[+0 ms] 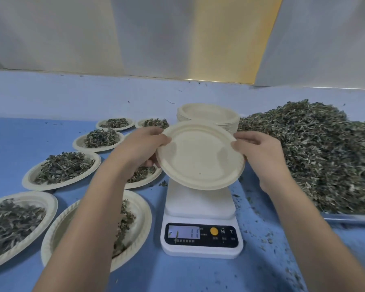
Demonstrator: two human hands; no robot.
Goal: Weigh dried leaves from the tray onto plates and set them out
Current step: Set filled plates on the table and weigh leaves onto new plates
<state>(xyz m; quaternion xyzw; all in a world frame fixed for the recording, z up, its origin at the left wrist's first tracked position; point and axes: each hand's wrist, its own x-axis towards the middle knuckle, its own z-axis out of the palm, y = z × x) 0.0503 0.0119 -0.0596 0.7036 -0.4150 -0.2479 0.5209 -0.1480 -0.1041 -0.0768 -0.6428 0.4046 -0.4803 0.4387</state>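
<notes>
Nearest, the scale point(200, 207) display reads 11, beside keys marked M and T; we cannot read its smaller print. Over its platform our left hand point(143, 144) and right hand point(259, 150) pinch opposite rims of a tilted empty plate point(200, 159). Behind, it partly hides the plate stack point(209, 113). Rightward, dried leaves point(314, 157) bury the tray point(350, 217), cut off.

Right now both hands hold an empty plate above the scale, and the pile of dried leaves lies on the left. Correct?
Not quite: the head view shows the pile of dried leaves on the right. Left hand and right hand do hold the empty plate above the scale.
</notes>
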